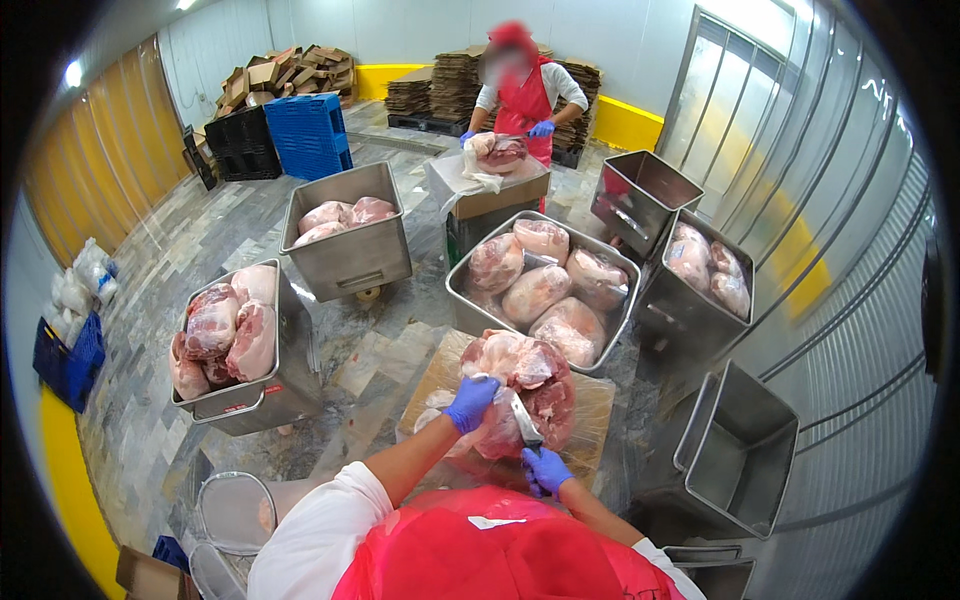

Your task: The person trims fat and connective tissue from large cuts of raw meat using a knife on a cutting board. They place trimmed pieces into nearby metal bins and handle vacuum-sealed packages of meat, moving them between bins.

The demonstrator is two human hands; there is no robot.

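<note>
In front of me a large piece of raw meat (510, 358) rests on a plastic-covered cardboard surface (585, 410). Clear plastic (490, 438) lies around its lower left side. My left hand (470, 404), in a blue glove, is closed at the meat's left edge, seemingly on the plastic; its fingertips are partly hidden. Gloved in blue too, my right hand (546, 471) grips a knife (524, 420) by its dark handle. The blade points up and away from me, against the near side of the meat.
Metal bins of wrapped meat stand at left (270, 395), far left (350, 265), ahead (628, 325) and right (690, 325). An unfilled metal bin (755, 450) is at my right. Across the room a red-aproned person (530, 95) handles meat on a box. Blue pallets (308, 135) stand behind.
</note>
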